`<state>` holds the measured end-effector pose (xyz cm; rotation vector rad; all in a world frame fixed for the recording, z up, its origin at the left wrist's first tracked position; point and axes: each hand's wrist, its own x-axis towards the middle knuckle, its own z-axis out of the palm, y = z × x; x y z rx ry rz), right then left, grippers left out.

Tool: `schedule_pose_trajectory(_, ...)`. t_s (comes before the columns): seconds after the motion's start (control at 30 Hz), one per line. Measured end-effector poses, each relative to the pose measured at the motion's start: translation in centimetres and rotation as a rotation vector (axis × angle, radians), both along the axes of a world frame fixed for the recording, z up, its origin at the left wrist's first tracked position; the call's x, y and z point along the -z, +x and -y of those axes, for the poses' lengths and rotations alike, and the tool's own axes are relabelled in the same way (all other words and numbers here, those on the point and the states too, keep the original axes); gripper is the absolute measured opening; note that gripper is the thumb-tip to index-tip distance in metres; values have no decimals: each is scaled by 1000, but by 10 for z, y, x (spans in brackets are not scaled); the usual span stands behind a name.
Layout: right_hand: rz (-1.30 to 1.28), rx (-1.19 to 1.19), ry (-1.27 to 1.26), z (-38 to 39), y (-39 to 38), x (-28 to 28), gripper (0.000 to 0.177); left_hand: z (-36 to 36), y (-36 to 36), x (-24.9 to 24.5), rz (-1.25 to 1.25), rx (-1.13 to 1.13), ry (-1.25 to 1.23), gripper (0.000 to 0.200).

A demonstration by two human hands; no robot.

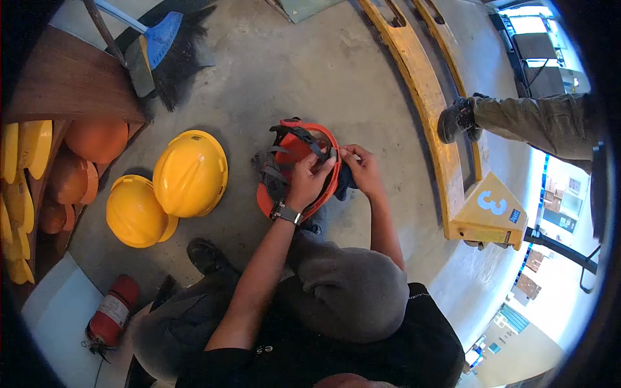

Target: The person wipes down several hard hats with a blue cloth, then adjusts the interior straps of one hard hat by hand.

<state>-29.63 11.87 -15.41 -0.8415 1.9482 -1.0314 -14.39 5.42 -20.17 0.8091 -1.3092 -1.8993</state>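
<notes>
A red-orange safety helmet (332, 137) is turned with its hollow side up above my knees, and its black harness straps (275, 181) show inside. My left hand (310, 181) reaches into the helmet, its fingers closed on a black strap near the right rim. At that same rim, my right hand (363, 169) has thumb and fingers pinched together beside the left fingertips. Something dark blue, perhaps cloth, hangs under my right hand (346, 180). What the right fingers grip is too small to make out.
Two yellow helmets (191, 171) lie on the floor to the left, near a shelf of yellow and orange helmets (97, 139). A fire extinguisher (113, 310), a broom (165, 39) and a yellow pallet jack (485, 213) stand around. Another person's leg (530, 119) is at right.
</notes>
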Motion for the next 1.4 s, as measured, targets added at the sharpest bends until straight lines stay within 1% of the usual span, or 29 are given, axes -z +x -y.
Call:
schedule_pose_trajectory(0.07, -3, 6, -8, -1, 4, -1, 21, 0, 4, -6, 53, 48, 40, 31)
schedule_pose_trajectory(0.2, -60, -16, -12, 1, 3, -10, 19, 2, -2, -4, 100, 36, 32, 30)
schedule_pose_trajectory(0.27, -33, -14, -13, 1, -1, -6, 19, 5, -3, -4, 220, 70, -7, 29)
schedule_pose_trajectory(0.3, -7, -13, -14, 0, -2, -5, 20, 3, -6, -6, 221, 72, -4, 29)
schedule_pose_trajectory(0.37, -7, -6, -4, 2, -3, -9, 20, 0, -10, -12, 208, -22, -41, 30)
schedule_pose_trajectory(0.4, -7, 2, 3, 3, -3, -10, 20, 1, -10, -15, 212, -21, -39, 30)
schedule_pose_trajectory(0.47, -5, 13, 13, 2, -4, -7, 19, 2, -8, -19, 396, 61, -84, 37)
schedule_pose_trajectory(0.5, -9, 22, 23, 2, -4, -6, 19, -1, -10, -15, 397, 64, -82, 37)
schedule_pose_trajectory(0.57, -2, 13, -13, 1, -3, -5, 19, -6, -17, -12, 302, -57, 20, 44)
schedule_pose_trajectory(0.6, 3, 1, -52, 1, -2, -4, 19, -7, -18, -14, 302, -57, 19, 44)
schedule_pose_trajectory(0.7, 38, 20, -49, -1, -2, 4, 18, -11, -21, -17, 322, -118, 7, 43)
schedule_pose_trajectory(0.77, 11, 21, -89, -3, -1, 11, 17, -15, -23, -12, 297, -276, -244, 40)
schedule_pose_trajectory(0.8, -16, 19, -132, -3, 0, 14, 17, -16, -23, -10, 297, -274, -245, 40)
schedule_pose_trajectory(0.83, -17, 20, -134, -5, 1, 16, 17, -16, -23, -8, 298, -272, -191, 39)
schedule_pose_trajectory(0.87, 11, 27, -132, -5, 1, 17, 17, -15, -24, -11, 295, -271, -138, 37)
schedule_pose_trajectory(0.9, 39, 33, -129, -6, 2, 18, 17, -13, -22, -14, 293, -272, -140, 37)
schedule_pose_trajectory(0.97, 26, 30, -132, -6, 4, 17, 18, -11, -15, -19, 309, -154, 102, 34)
schedule_pose_trajectory(1.0, 17, 25, -135, -6, 6, 17, 18, -10, -14, -21, 308, -155, 101, 34)
schedule_pose_trajectory(1.07, 7, 21, -154, -7, 9, 20, 19, -8, -13, -24, 182, -235, 98, 32)
schedule_pose_trajectory(1.1, -2, 17, -168, -6, 11, 22, 20, -8, -11, -25, 176, -236, 95, 32)
schedule_pose_trajectory(1.17, 20, 13, -170, -4, 15, 24, 21, -11, -8, -26, 464, -432, -98, 29)
schedule_pose_trajectory(1.2, 46, 13, -167, -4, 19, 26, 21, -13, -5, -25, 465, -428, -100, 29)
schedule_pose_trajectory(1.27, 50, 16, -182, -1, 25, 25, 21, -14, 2, -22, 540, -327, -53, 26)
schedule_pose_trajectory(1.3, 54, 16, -195, 0, 28, 23, 21, -14, 4, -20, 541, -324, -55, 26)
schedule_pose_trajectory(1.37, 60, 17, -181, -1, 30, 20, 21, -10, 7, -18, 408, -342, 15, 21)
schedule_pose_trajectory(1.4, 64, 16, -168, -1, 31, 20, 21, -7, 9, -18, 407, -339, 11, 21)
